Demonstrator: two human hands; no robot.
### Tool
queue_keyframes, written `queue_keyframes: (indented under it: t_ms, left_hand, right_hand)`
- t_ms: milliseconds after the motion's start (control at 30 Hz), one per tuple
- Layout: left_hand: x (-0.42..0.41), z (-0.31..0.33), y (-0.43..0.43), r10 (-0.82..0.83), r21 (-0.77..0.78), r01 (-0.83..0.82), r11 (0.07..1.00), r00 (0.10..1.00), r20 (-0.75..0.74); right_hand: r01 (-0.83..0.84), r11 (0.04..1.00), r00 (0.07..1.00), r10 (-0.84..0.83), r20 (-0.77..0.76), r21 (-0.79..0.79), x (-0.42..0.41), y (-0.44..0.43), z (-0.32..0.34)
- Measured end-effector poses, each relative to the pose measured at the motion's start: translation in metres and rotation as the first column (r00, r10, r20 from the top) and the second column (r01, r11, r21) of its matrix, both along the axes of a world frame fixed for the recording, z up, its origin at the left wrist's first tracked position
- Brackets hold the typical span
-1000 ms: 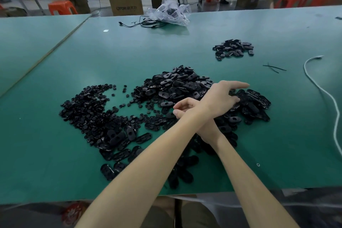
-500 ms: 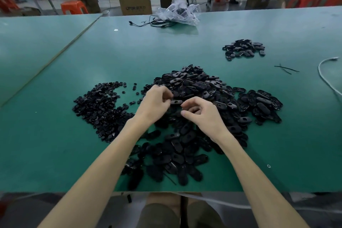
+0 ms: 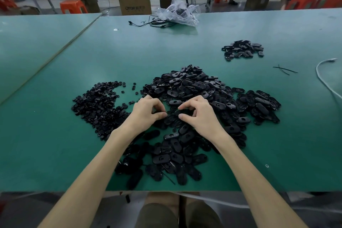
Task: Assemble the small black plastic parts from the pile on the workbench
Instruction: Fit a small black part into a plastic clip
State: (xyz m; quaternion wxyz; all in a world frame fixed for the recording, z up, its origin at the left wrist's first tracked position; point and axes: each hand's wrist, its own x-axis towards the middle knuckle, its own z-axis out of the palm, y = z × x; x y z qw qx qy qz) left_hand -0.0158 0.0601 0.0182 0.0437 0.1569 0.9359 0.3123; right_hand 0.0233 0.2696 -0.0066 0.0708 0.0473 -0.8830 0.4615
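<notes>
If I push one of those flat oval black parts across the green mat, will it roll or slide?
Probably slide: the oval black parts look flat, so rolling seems unlikely. Their glossy shine suggests hard, stiff plastic, maybe slippery to pinch. Being small and thin, each is likely light.

The left forearm [image 3: 88, 172] and right forearm [image 3: 255, 177] are bare along their whole visible length, slim and smooth up to the wrists. The left hand [image 3: 148, 112] and right hand [image 3: 200, 114] are bare too, with short, plain nails. Below the near edge of the desk [image 3: 55, 153], olive-drab shorts [image 3: 157, 216] cover the thighs, with bare knees [image 3: 161, 197] just beyond the hems.
</notes>
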Motion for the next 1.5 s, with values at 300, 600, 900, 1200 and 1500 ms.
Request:
queue_keyframes:
  t_ms: [300, 600, 900, 1200, 1500]
  left_hand:
    - [0.001, -0.004, 0.002, 0.046, -0.015, -0.046, 0.999, 0.998, -0.035]
    - [-0.001, -0.014, 0.007, 0.168, 0.198, -0.159, 0.967, 0.985, -0.031]
    - [0.0, -0.015, 0.012, 0.122, 0.043, -0.116, 0.992, 0.977, -0.178]
    - [-0.003, -0.015, 0.0, 0.281, 0.065, -0.273, 0.96, 0.932, -0.231]
    - [-0.006, -0.015, -0.009, 0.286, -0.022, -0.297, 0.955, 0.935, -0.208]
  right_hand:
    - [0.039, 0.984, 0.999, -0.04, -0.001, -0.176, 0.004, 0.003, 0.003]
    - [0.091, 0.937, 0.996, -0.093, 0.01, -0.337, 0.0, 0.007, -0.004]
    - [0.125, 0.92, 0.992, -0.126, 0.023, -0.37, 0.0, 0.009, -0.004]
    - [0.126, 0.924, 0.992, -0.12, 0.039, -0.36, 0.0, 0.007, -0.004]
    - [0.125, 0.927, 0.992, -0.118, 0.042, -0.353, 0.0, 0.008, -0.006]
